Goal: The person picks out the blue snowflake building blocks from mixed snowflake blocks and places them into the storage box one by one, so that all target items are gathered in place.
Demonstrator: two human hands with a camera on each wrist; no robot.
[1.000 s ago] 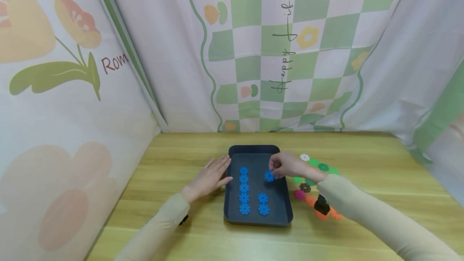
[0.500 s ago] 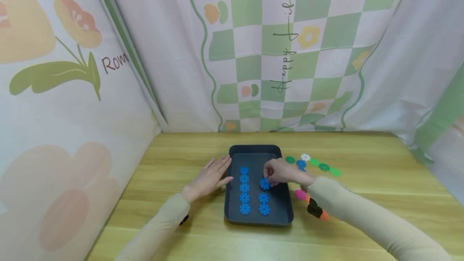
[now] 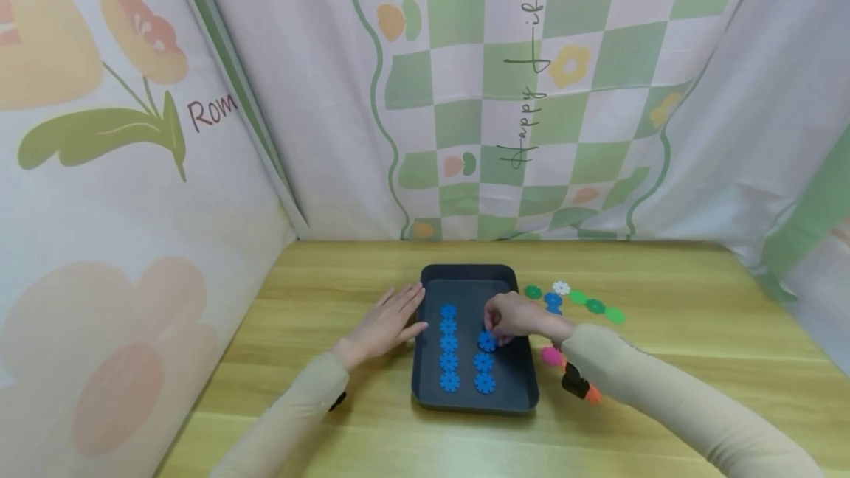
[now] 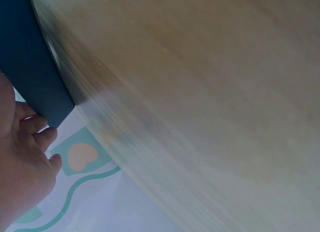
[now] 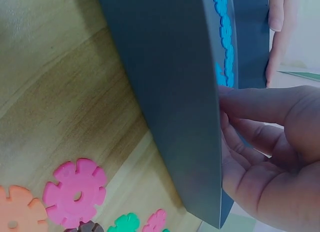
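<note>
A dark grey tray lies on the table with blue snowflake discs in it. Several discs form a left column, joined or touching edge to edge. Two more discs sit near the tray's front right. Just beyond that pair, my right hand pinches another blue snowflake disc between thumb and fingers, close to the tray floor. In the right wrist view the tray wall hides this disc. My left hand rests with extended fingers against the tray's left rim.
Loose discs lie on the table right of the tray: green, white, blue, light green, pink and orange. My right forearm covers part of them. A patterned curtain hangs behind the table.
My right hand has brought its blue disc nearer to me and slightly left, up close to the pair. The left hand has stayed at the rim.
</note>
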